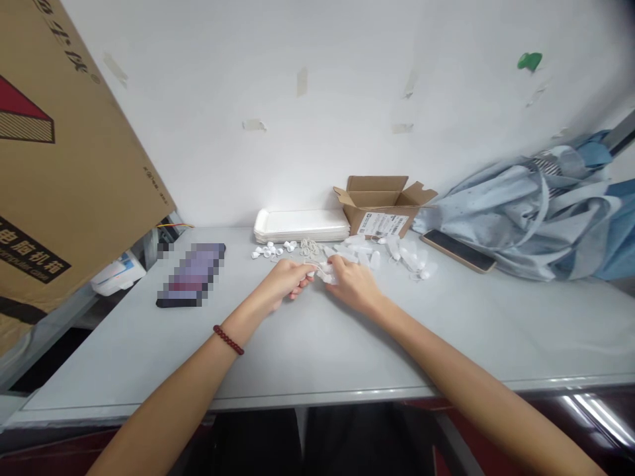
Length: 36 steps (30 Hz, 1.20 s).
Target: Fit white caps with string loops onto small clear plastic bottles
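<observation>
My left hand (pixel 286 281) and my right hand (pixel 351 284) meet over the middle of the grey table (pixel 307 344), both with fingers curled around small white plastic pieces (pixel 322 272) held between them. Just beyond my hands lie several small white caps (pixel 268 250), a little heap of pale rings (pixel 310 248) and a scatter of clear small bottles (pixel 397 252). A dark red bead bracelet (pixel 228 340) sits on my left wrist.
A stack of white trays (pixel 300 225) and an open cardboard box (pixel 381 206) stand against the wall. A dark phone (pixel 191 274) lies at left, another phone (pixel 459 250) at right beside blue cloth bags (pixel 540 211). A big cardboard carton (pixel 59 165) leans at far left.
</observation>
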Each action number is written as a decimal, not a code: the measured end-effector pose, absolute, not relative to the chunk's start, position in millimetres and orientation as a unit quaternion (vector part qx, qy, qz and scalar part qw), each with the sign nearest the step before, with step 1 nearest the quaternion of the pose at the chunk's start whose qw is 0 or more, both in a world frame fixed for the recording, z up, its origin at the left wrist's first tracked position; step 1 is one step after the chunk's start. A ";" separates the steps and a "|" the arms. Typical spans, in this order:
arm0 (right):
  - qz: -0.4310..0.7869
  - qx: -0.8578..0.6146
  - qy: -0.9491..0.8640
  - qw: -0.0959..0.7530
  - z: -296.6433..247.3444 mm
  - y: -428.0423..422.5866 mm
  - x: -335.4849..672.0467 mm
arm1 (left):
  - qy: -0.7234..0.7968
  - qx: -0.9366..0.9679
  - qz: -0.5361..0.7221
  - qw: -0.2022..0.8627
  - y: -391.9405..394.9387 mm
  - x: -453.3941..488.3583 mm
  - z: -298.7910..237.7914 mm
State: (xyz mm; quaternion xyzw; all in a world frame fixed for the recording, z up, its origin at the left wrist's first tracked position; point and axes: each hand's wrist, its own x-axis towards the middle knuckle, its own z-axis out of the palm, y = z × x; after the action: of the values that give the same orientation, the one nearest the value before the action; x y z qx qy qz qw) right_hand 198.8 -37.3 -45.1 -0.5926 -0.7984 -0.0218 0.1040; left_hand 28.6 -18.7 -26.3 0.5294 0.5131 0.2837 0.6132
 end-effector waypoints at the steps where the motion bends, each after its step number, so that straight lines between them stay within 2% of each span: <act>1: -0.019 -0.596 -0.796 0.105 -44.9 -36.9 199.2 | 0.502 0.507 0.284 0.641 -17.7 27.1 -24.3; 5: -0.010 -0.607 -0.786 0.113 -43.4 -35.5 200.9 | 0.416 0.398 0.278 0.769 -12.4 18.1 -13.7; 8: -0.013 -0.614 -0.781 0.116 -41.7 -34.2 203.3 | 0.376 0.348 0.279 0.812 -9.8 12.2 -6.4; 24: -0.027 -0.620 -0.767 0.160 -42.0 -29.5 212.9 | 0.407 0.310 0.388 0.767 3.0 0.8 -7.7; 27: -0.030 -0.622 -0.765 0.165 -40.4 -29.6 214.3 | 0.463 0.370 0.424 0.685 12.9 -11.5 -14.9; 32: -0.034 -0.623 -0.762 0.174 -39.8 -28.6 216.8 | 0.641 0.535 0.390 0.387 25.1 -25.9 -31.9; 36: -0.025 -0.627 -0.758 0.177 -39.0 -28.3 217.1 | 0.694 0.616 0.326 0.182 31.6 -28.8 -41.0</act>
State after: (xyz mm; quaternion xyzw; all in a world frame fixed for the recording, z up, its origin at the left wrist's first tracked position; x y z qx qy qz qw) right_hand 217.1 -28.3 -39.0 -0.6269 -0.7583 -0.0254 0.1770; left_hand -28.8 31.6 -41.0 0.6162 0.6935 0.3258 0.1822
